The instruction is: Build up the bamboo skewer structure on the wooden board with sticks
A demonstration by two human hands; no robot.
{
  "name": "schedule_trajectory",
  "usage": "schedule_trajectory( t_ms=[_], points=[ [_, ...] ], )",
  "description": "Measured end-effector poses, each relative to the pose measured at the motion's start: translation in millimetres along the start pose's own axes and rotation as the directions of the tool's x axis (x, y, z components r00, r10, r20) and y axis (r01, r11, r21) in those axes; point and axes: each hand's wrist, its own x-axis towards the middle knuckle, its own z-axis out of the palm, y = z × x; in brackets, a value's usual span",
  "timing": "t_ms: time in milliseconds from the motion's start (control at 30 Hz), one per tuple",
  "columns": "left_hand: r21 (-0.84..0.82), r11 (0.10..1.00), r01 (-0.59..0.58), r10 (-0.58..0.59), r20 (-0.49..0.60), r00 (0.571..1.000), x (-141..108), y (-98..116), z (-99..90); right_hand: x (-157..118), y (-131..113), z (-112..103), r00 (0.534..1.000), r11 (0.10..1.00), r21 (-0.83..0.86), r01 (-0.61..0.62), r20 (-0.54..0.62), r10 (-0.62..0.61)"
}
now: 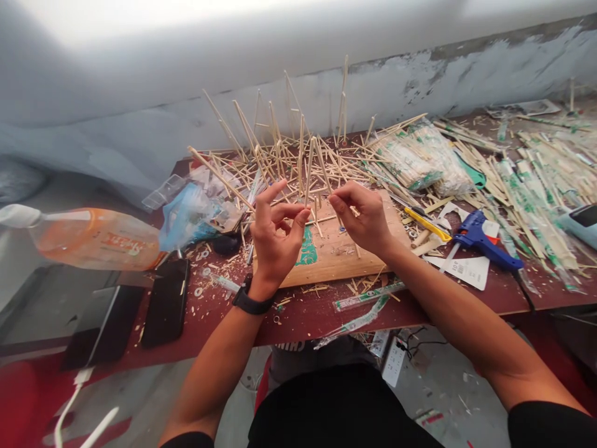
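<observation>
My left hand point(280, 227), with a dark band on its wrist, pinches the lower part of a thin wooden chopstick point(310, 168) between thumb and forefinger. My right hand point(361, 211) has its fingers closed on a second chopstick point(323, 163), which leans the other way. The two sticks come together near their tops in a narrow upside-down V. Both are held over a wooden board point(336, 264) with a green print on it. Short stick pieces stand and lie on the board between the hands; whether they join the held sticks I cannot tell.
Loose chopsticks and upright stick frames crowd the back. Wrapped chopstick packs point(420, 152), a yellow cutter point(426, 224) and a blue glue gun point(485, 239) lie right. On the left are an orange-labelled bottle point(97, 239), a black phone point(165, 305) and a blue plastic bag point(184, 214).
</observation>
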Motion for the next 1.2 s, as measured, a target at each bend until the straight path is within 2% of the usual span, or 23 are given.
schedule_trajectory(
  t_ms=[200,600,900,1067,1200],
  points=[
    [-0.049,0.999,-0.007,0.007,-0.012,1.000,1.3,-5.1,0.6,-0.5,0.6,1.5,0.999,0.999,0.013,0.045,-0.022,-0.044],
    [-0.055,0.998,0.007,-0.009,-0.026,1.000,0.3,-5.8,1.8,-1.9,2.2,1.0,1.000,1.000,0.027,0.004,-0.011,-0.003],
    [-0.055,0.998,0.021,-0.023,-0.039,0.999,0.3,-4.4,2.5,-3.0,-0.4,2.7,1.000,0.999,0.033,0.024,-0.005,-0.023],
    [-0.030,1.000,0.004,-0.005,-0.041,0.999,0.8,-4.2,2.4,-1.3,0.6,2.5,0.999,0.999,-0.007,0.038,-0.004,-0.038],
    [0.026,0.999,-0.042,0.044,-0.083,0.996,2.2,-2.1,2.7,1.9,1.6,2.9,0.998,0.998,-0.044,0.047,-0.028,-0.048]
  ],
)
